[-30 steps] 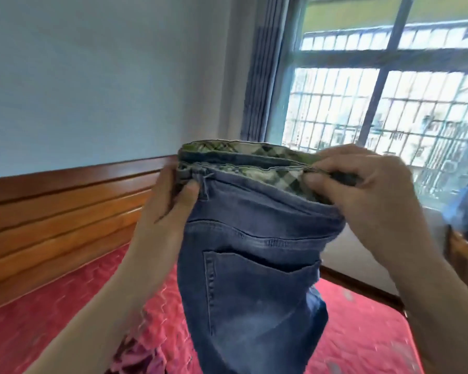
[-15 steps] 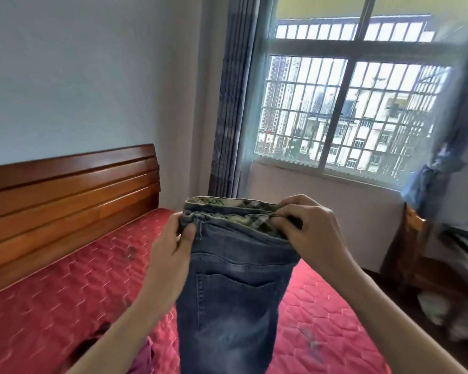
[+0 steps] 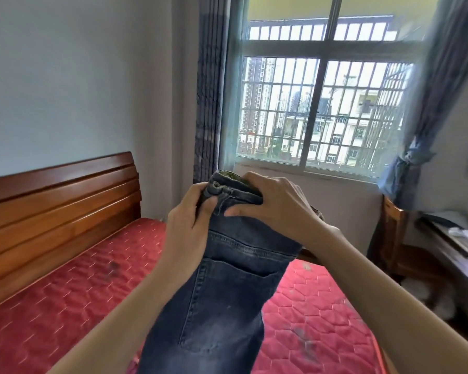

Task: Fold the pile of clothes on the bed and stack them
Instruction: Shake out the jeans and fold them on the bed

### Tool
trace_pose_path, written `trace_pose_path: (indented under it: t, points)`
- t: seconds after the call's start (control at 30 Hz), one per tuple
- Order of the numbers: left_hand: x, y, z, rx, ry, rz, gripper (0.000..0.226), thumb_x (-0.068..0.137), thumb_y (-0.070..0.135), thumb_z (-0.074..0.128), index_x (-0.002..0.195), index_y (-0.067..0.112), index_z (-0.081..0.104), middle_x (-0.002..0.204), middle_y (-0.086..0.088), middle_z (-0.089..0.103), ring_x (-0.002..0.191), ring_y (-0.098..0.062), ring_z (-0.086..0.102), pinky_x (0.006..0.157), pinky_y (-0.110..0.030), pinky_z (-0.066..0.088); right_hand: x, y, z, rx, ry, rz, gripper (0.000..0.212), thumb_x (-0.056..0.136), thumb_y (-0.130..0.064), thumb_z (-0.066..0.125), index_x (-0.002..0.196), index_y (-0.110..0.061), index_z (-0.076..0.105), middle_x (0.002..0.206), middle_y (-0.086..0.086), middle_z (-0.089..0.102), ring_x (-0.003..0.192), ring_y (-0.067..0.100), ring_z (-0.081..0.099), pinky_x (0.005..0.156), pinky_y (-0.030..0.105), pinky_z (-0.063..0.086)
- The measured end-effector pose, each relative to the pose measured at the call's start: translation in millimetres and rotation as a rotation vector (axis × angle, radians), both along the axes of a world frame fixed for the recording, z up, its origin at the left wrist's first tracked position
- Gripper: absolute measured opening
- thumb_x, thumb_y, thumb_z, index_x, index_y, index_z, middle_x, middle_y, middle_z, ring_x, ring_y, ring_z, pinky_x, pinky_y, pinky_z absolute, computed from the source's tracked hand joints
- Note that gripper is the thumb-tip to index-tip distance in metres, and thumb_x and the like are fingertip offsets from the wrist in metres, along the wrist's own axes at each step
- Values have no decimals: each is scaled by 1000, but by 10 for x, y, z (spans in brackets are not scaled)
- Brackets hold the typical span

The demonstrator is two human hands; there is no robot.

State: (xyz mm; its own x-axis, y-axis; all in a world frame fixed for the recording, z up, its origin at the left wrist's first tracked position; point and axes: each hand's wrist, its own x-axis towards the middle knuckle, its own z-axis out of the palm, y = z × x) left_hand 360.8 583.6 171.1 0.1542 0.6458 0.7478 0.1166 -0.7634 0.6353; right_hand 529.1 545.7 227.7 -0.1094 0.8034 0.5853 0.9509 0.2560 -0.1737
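Left hand: the left hand (image 3: 189,211) is gripping the waistband of the jeans (image 3: 227,292) at its left end, thumb lying over the front of the denim and fingers curled behind.
Right hand: the right hand (image 3: 276,206) is clasping the waistband from above and from the right, fingers wrapping over the top edge and thumb pressing on the front.
Why held so: both hands are meeting at the bunched waistband, judging by the grip to bring its two sides together so the legs hang aligned for a lengthwise fold.
Where the jeans are: they are hanging in the air above the bed (image 3: 65,306), held up at chest height and touching nothing but the hands; the lower legs are running out of view at the bottom.
How the jeans look: dark blue, faded denim, with a back pocket and its stitching facing the camera; a greenish lining is showing inside the waistband at the top; the cloth is draping limp and slightly twisted.
Progress: the garment is looking not yet folded, and no stack is visible.
Surroundings: a red quilted mattress is lying under the jeans, a wooden headboard (image 3: 60,206) is standing to the left and a barred window (image 3: 322,109) is facing the person.
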Motion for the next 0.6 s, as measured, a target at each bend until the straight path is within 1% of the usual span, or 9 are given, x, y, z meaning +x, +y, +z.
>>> trace_pose_path:
  t: [0.03, 0.07, 0.13, 0.2, 0.3, 0.37, 0.47, 0.53, 0.6]
  points:
    - [-19, 45, 31, 4, 2, -1, 19, 100, 17, 46, 115, 16, 58, 99, 17, 63, 92, 9, 57, 75, -2, 39, -13, 43, -6, 41, -27, 8, 55, 70, -76, 61, 93, -27, 54, 72, -11, 58, 68, 17, 56, 62, 31, 36]
    - [-48, 88, 59, -3, 3, -20, 19, 99, 18, 48, 116, 17, 58, 100, 17, 64, 93, 9, 58, 75, -3, 40, -21, 81, -11, 69, -30, 25, 50, 74, -73, 60, 87, -26, 50, 68, -11, 55, 65, 18, 54, 60, 31, 34]
    - [-121, 143, 82, -58, -35, -127, 20, 96, 19, 53, 116, 22, 54, 103, 13, 66, 93, 5, 62, 76, -6, 45, -27, 153, 11, 102, -14, 51, 42, 77, -70, 58, 84, -31, 46, 67, -11, 56, 63, 16, 54, 58, 29, 32]
    - [-223, 199, 17, -140, -97, -203, 27, 91, 17, 62, 113, 28, 49, 102, 8, 67, 91, -3, 66, 74, -13, 51, -14, 247, 74, 130, 12, 51, 37, 79, -67, 60, 85, -31, 52, 68, -11, 59, 64, 15, 56, 59, 29, 35]
    - [-409, 318, -260, -204, -72, -96, 29, 86, 21, 69, 105, 31, 49, 94, 14, 66, 85, -7, 66, 71, -14, 52, 26, 400, 265, 183, 78, 37, 30, 82, -58, 65, 90, -30, 59, 69, -13, 61, 66, 14, 59, 64, 30, 44]
    - [-513, 396, -455, -243, -41, -35, 24, 86, 25, 69, 106, 28, 56, 95, 18, 67, 86, -5, 66, 72, -14, 52, 53, 513, 410, 225, 90, 16, 27, 83, -57, 65, 88, -32, 56, 71, -12, 61, 68, 15, 60, 66, 31, 46]
    - [-541, 491, -647, -294, -48, -34, 15, 89, 21, 67, 103, 23, 64, 95, 15, 69, 88, -3, 67, 73, -16, 52, 89, 676, 523, 248, 91, -18, 25, 83, -55, 66, 85, -33, 54, 71, -10, 60, 70, 19, 61, 67, 33, 46]
    - [-495, 580, -746, -293, 19, -31, 11, 90, 20, 66, 101, 21, 67, 97, 10, 70, 88, -4, 66, 77, -24, 55, 96, 743, 542, 253, 92, -21, 25, 83, -54, 67, 86, -31, 57, 70, -10, 59, 71, 20, 61, 69, 34, 47]
    - [-423, 679, -852, -250, 140, -20, 12, 92, 21, 65, 99, 13, 68, 96, 2, 67, 88, -13, 64, 80, -38, 55, 85, 769, 561, 266, 85, -10, 26, 82, -53, 68, 86, -30, 59, 70, -10, 60, 71, 20, 61, 70, 34, 47]
